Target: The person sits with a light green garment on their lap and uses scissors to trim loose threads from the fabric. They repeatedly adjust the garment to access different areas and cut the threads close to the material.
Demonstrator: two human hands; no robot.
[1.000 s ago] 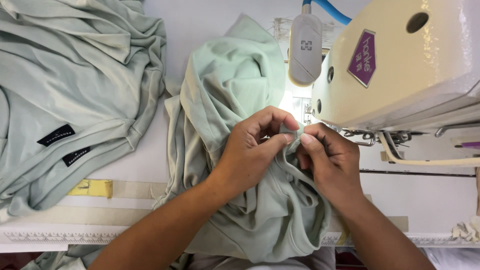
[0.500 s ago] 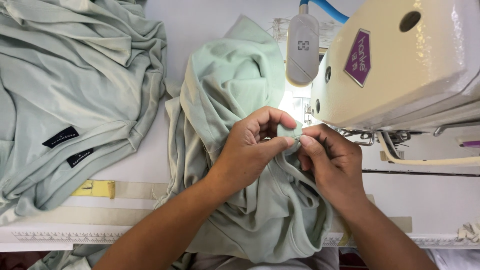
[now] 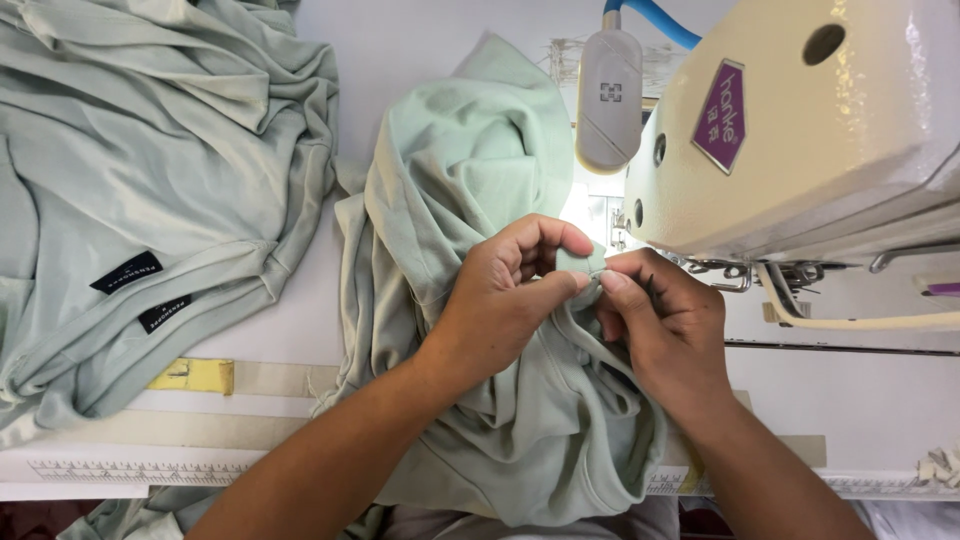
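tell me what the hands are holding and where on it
Both hands pinch the pale mint-green knit garment: the left hand and the right hand grip a small folded bit of its edge between fingertips, beside the cream sewing machine.

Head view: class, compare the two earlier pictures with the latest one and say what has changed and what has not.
Very little moved. The left hand and right hand keep pinching the same small fold of the pale green garment between their fingertips, with only slight shifts of the fingers. The sewing machine sits marginally differently in the frame, likely from head movement. The pile of green garments on the left stayed put.
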